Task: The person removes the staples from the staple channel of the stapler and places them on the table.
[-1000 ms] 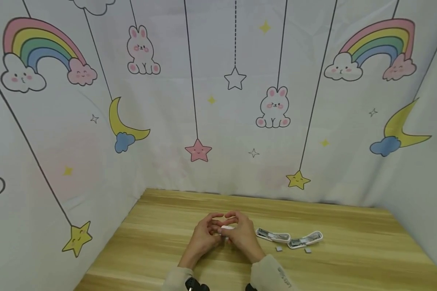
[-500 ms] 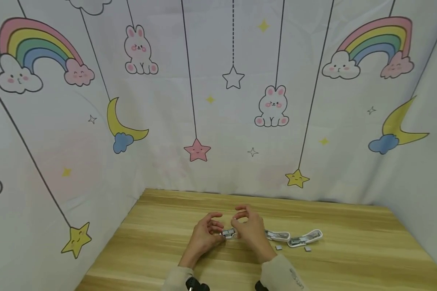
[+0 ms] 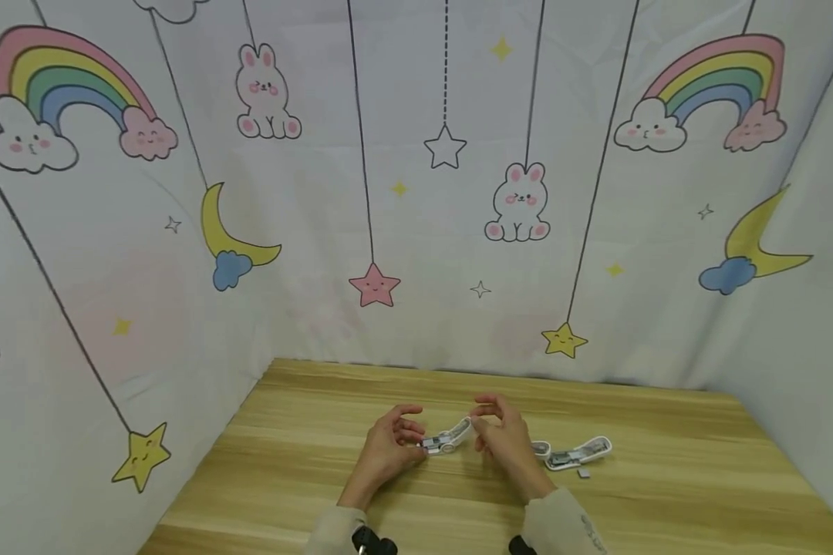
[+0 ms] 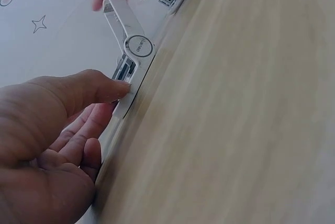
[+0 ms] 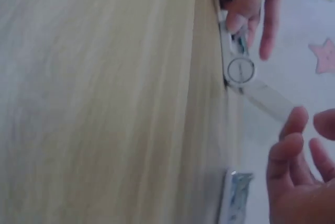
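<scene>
A small white stapler [image 3: 447,445] stands on the table with its upper arm swung up and its metal staple channel bare. My left hand [image 3: 387,449] pinches the channel end; the left wrist view shows the thumb [image 4: 112,91] over the stapler's side [image 4: 140,46]. Beside the raised arm's tip is my right hand [image 3: 505,438], its fingers loosely bent and apart in the right wrist view [image 5: 298,177]. Whether a fingertip touches the arm, I cannot tell. Two more opened staplers lie to the right: one [image 3: 543,449] mostly behind my right hand, the other [image 3: 579,455] in full view.
A small grey block, looking like a strip of staples [image 3: 584,473], lies before the rightmost stapler. The wooden table [image 3: 305,401] meets patterned white cloth walls [image 3: 416,331] at the back and sides.
My right hand has moved right, from touching my left hand to the raised arm's tip. The stapler, first mostly hidden, now shows opened. My right forearm now covers one grey block.
</scene>
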A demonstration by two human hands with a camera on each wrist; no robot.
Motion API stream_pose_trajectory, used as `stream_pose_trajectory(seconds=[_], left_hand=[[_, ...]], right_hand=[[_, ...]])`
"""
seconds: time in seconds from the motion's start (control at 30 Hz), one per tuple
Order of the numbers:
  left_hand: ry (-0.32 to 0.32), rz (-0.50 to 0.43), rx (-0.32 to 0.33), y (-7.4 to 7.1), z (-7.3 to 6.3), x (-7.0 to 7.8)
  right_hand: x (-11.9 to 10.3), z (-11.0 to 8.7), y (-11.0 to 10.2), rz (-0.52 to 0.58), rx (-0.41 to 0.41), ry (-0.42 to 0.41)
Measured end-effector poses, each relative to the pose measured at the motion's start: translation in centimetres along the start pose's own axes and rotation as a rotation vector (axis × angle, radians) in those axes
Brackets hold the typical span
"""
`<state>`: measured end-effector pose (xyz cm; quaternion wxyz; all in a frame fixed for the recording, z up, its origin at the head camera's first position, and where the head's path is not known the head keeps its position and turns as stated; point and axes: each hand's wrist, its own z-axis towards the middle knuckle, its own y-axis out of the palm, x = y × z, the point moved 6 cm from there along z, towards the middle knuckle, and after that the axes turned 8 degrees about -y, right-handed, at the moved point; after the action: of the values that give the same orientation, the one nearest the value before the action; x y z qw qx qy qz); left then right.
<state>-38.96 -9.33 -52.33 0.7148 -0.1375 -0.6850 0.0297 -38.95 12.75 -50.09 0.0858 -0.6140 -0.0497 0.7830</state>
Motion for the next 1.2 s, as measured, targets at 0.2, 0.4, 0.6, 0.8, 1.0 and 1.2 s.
stream_pose_trajectory(seconds=[0.2, 0.4, 0.6, 0.8, 1.0, 1.2], left_hand=[[0.002, -0.010, -0.003, 0.1, 0.2, -0.1], [0.008, 0.011, -0.008, 0.2, 0.1, -0.1], [0.000, 0.028, -0.004, 0.1, -0.1, -0.1], [-0.001, 0.008, -0.003, -0.1, -0.1, -0.2], [0.004, 0.015, 0.008, 0.0, 0.0, -0.1], [-0.006, 0.029, 0.016, 0.0, -0.1, -0.1]], right_hand=[[-3.2, -0.7, 1.2, -0.044, 0.027, -0.201], [-2.5, -1.5, 3.7, 0.085, -0.132, 0.041], [-0.7, -2.0, 5.1, -0.053, -0.189, 0.129], [-0.3, -2.0, 6.1, -0.202, -0.128, 0.126], [-0.5, -1.9, 6.4, -0.269, -0.045, 0.142], [-0.4, -2.0, 6.5, -0.243, 0.037, 0.155]])
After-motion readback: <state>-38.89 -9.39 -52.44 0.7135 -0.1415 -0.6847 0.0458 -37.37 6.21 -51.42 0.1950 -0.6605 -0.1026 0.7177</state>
